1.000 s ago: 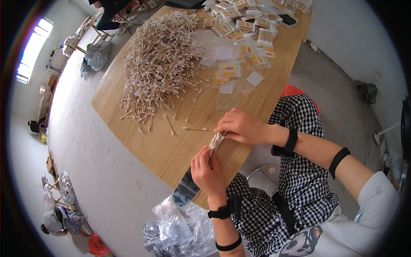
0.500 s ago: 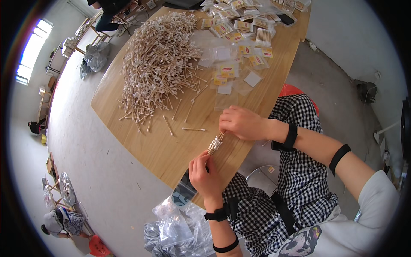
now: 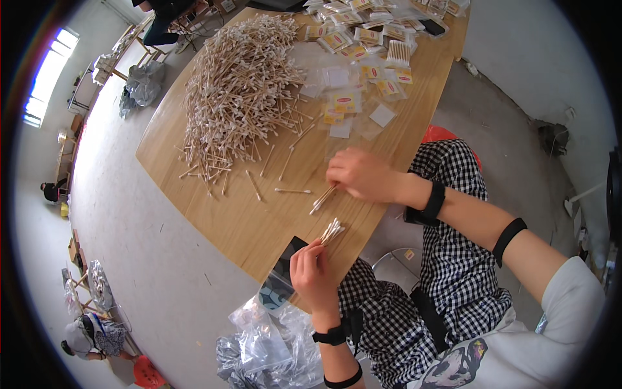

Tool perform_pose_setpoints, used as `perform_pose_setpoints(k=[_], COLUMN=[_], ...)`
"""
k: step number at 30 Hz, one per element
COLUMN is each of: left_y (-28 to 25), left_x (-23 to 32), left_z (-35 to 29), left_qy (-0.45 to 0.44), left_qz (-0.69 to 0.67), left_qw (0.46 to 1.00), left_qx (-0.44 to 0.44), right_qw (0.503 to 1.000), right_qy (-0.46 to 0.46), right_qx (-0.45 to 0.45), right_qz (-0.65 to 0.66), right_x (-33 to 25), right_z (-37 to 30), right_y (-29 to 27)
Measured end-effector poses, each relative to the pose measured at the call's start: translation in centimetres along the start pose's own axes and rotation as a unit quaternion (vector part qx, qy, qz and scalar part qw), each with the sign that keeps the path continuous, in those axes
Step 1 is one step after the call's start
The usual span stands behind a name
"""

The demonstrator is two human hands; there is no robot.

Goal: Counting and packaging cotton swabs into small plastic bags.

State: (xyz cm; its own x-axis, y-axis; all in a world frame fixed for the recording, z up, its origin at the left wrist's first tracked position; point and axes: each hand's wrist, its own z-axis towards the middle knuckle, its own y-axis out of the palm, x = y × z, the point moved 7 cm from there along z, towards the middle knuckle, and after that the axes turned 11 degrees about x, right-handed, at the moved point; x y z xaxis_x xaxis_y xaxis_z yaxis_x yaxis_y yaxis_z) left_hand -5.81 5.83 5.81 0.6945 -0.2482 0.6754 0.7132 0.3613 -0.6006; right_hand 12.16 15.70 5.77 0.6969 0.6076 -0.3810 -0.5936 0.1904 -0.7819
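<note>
My left hand (image 3: 312, 271) is closed round a small bunch of cotton swabs (image 3: 332, 231), whose white tips fan out above the fingers. A little farther off, my right hand (image 3: 356, 174) pinches a few other swabs (image 3: 320, 202), their tips pointing down toward the left hand. The two bunches are apart. Left of my right hand, single swabs (image 3: 293, 190) lie loose on the wooden table (image 3: 240, 236). Beyond them rises a large heap of swabs (image 3: 243, 91). Some of my right hand's fingertips are hidden behind the hand.
Flat clear bags with white and yellow cards (image 3: 345, 104) lie right of the heap. Filled packets (image 3: 369, 35) and a dark phone (image 3: 433, 28) are at the far right. Clear plastic bags (image 3: 259, 337) hang below the near table edge. Other people (image 3: 91, 337) sit farther off at left.
The hands have moved apart: my right hand went slightly up and left with some swabs, and my left hand drew slightly down with its bunch. The swabs were together between both hands before.
</note>
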Motion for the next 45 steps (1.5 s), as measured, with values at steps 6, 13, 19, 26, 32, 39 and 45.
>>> perform_pose_setpoints(k=[6, 13, 19, 26, 32, 39, 45], left_y=[1.2, 2.9, 6.6, 6.8, 6.9, 6.5, 4.7], left_x=[1.0, 3.0, 2.4, 4.9, 4.3, 1.1, 0.9], left_z=[0.6, 0.6, -1.0, -4.8, -4.2, 0.1, 1.7], left_qy=[0.025, 0.052, 0.024, 0.028, 0.025, 0.049, 0.021], left_qz=[0.11, 0.142, 0.257, 0.252, 0.261, 0.273, 0.232], left_qw=[0.993, 0.988, 0.96, 0.954, 0.952, 0.954, 0.97], left_qx=[0.029, -0.028, -0.108, -0.163, -0.161, -0.111, -0.074], right_qw=[0.993, 0.957, 0.93, 0.931, 0.995, 0.973, 0.946], right_qy=[-0.002, 0.187, 0.269, 0.265, 0.031, 0.143, 0.184], right_qx=[-0.061, 0.041, 0.068, 0.081, 0.07, 0.128, 0.185], right_qz=[0.105, 0.217, 0.241, 0.237, 0.058, 0.127, 0.19], right_x=[-3.6, -1.1, -0.9, -0.6, -2.3, 0.0, -0.6], right_z=[0.4, -1.5, -4.3, -3.2, -0.3, -1.1, -2.3], right_y=[2.0, -1.2, -1.1, 0.4, 3.2, 2.3, 1.4])
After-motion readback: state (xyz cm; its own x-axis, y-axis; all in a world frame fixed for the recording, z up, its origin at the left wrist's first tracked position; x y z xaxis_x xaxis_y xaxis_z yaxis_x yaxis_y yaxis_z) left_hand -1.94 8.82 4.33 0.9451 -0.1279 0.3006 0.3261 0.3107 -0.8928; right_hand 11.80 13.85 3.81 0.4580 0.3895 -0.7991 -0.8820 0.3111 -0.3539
